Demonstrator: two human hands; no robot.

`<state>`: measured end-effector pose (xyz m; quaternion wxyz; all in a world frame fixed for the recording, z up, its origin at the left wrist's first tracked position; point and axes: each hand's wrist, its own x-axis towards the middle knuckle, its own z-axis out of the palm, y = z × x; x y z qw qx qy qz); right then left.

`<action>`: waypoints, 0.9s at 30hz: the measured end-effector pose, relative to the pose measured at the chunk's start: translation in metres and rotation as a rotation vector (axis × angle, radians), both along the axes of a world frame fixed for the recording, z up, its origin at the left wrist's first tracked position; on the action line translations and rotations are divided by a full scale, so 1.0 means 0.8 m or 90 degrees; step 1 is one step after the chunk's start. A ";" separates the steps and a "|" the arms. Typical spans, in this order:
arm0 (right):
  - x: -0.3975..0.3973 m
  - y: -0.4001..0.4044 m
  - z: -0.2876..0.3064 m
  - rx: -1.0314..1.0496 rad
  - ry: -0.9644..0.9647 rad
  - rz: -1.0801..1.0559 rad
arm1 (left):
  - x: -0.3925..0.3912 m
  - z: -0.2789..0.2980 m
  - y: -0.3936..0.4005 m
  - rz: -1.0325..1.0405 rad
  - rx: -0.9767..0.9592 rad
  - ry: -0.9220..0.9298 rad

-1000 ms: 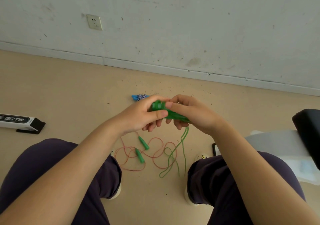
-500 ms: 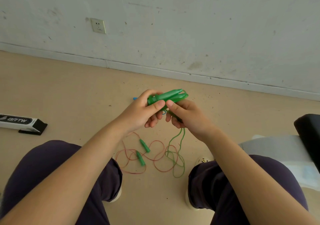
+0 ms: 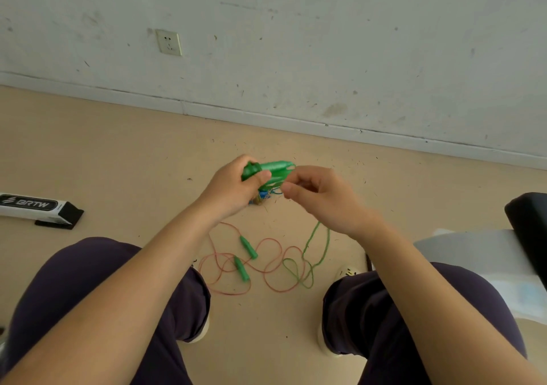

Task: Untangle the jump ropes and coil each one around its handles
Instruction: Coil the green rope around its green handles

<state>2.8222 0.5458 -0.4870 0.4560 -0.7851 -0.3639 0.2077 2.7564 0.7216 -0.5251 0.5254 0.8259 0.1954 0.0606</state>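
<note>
- Green handles (image 3: 270,170) were gripped together in the left hand (image 3: 233,188), held above the floor (image 3: 118,154).
- Green rope (image 3: 318,244) was pinched by the curled fingers of the right hand (image 3: 321,199); its slack hung down to the floor.
- Red rope (image 3: 266,266) with two green handles (image 3: 245,256) lay loose on the floor between the knees, crossed by green loops.
- A blue bundle (image 3: 260,198) was partly hidden behind the hands.
- A black-and-white box (image 3: 35,207) lay at far left.

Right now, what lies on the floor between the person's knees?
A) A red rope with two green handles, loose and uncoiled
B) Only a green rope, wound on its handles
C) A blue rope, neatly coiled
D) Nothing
A: the red rope sprawls in loose loops on the floor, its two green handles lying apart, unwound.
</note>
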 end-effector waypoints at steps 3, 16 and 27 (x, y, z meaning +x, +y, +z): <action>0.016 -0.015 0.006 0.049 -0.037 -0.053 | -0.006 0.007 0.000 -0.132 -0.159 0.071; 0.013 -0.001 -0.020 0.020 -0.030 -0.126 | -0.016 0.019 -0.020 -0.298 -0.122 0.068; 0.018 0.003 -0.022 0.004 0.026 -0.112 | -0.015 0.015 -0.027 -0.245 -0.068 0.088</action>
